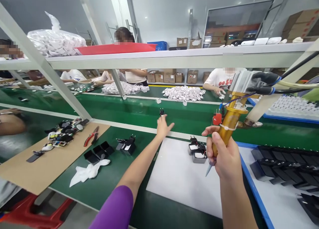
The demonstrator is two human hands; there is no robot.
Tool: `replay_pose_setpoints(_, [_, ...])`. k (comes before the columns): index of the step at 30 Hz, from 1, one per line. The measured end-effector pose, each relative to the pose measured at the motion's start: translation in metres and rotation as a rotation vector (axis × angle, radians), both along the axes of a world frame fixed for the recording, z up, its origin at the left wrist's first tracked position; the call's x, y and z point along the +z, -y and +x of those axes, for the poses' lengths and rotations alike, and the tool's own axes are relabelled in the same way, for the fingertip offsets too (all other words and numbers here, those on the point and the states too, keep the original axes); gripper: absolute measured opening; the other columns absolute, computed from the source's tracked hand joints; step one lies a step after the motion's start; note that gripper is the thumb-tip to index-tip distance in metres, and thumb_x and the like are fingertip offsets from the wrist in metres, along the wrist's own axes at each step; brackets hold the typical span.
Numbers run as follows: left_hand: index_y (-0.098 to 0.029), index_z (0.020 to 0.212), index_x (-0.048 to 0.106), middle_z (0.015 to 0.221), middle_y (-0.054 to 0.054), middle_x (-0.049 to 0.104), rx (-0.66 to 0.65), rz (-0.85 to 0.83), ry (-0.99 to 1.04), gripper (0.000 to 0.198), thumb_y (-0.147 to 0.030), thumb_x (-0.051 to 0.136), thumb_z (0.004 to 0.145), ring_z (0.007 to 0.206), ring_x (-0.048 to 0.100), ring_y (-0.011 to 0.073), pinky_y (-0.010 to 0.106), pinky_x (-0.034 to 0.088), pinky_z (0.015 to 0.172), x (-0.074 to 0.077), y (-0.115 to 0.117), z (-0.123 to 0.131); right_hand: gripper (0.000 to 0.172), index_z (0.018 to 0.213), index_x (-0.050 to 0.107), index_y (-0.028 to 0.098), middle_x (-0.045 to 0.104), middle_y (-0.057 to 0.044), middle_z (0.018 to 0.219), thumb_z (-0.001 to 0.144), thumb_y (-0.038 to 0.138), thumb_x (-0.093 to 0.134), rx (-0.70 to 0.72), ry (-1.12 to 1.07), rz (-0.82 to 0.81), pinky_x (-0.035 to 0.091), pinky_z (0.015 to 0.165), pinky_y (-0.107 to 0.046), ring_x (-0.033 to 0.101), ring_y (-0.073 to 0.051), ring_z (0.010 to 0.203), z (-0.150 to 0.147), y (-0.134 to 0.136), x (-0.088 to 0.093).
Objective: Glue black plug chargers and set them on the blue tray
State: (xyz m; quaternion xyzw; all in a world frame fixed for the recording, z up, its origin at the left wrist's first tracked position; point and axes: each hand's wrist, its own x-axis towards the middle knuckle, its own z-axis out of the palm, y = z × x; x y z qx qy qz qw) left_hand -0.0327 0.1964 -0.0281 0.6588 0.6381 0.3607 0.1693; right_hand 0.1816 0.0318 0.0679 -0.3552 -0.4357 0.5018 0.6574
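The left hand [163, 127] is stretched far forward over the green conveyor belt [139, 111], arm nearly straight, purple sleeve [115, 207] at the shoulder end. Its fingers are spread open and hold nothing; just beyond the fingertips a small black plug adapter [161, 112] stands on the belt, not touched.

The right hand [223, 156] is raised with the forearm upright, fist wrapped tightly around the gold barrel of a hanging power tool [228, 127] (cables run from its top to the right). The tool is tilted, its pointed tip [208, 171] aimed down-left over the white mat [179, 179].

On that mat, between the two hands, sits a small cluster of black-and-white charger housings [196, 152]. Further left on the green surface lie black adapter parts [127, 144], empty black shells [99, 152], a crumpled white cloth [87, 172] and red-handled pliers [91, 136] on a cardboard sheet [37, 172]. Trays of black parts [286, 169] sit to the right.
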Motion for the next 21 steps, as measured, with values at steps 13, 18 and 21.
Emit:
replay_pose_setpoints(13, [-0.015,0.120,0.053,0.112,0.012,0.068,0.026,-0.192,-0.036,0.054,-0.036,0.071,0.073,0.103,0.064,0.0268,0.031,0.049,0.086,0.003,-0.041,-0.006,0.036,0.097,0.058,0.019,0.053,0.006,0.061,0.080,0.050,0.065,-0.023,0.029,-0.007,0.029,0.028,-0.014,0.037,-0.002,0.034,0.002,-0.001,0.000])
replay_pose_setpoints(18, [-0.019,0.120,0.057,0.097,0.001,0.071,-0.298,-0.246,-0.028,0.059,-0.028,0.073,0.064,0.083,0.066,0.0194,0.025,0.050,0.074,0.008,0.046,-0.002,0.032,0.096,0.059,0.020,0.054,0.005,0.064,0.081,0.048,0.066,-0.043,0.021,0.012,0.029,0.027,-0.014,0.038,-0.003,0.035,0.003,0.000,0.003])
replay_pose_setpoints(21, [-0.019,0.117,0.062,0.083,-0.003,0.070,-0.497,-0.326,-0.057,0.054,-0.021,0.068,0.064,0.070,0.064,0.0159,0.022,0.047,0.065,0.003,0.101,-0.006,0.030,0.095,0.060,0.020,0.060,0.002,0.074,0.080,0.045,0.067,-0.052,0.010,0.048,0.029,0.026,-0.015,0.040,-0.002,0.036,0.003,0.001,0.004])
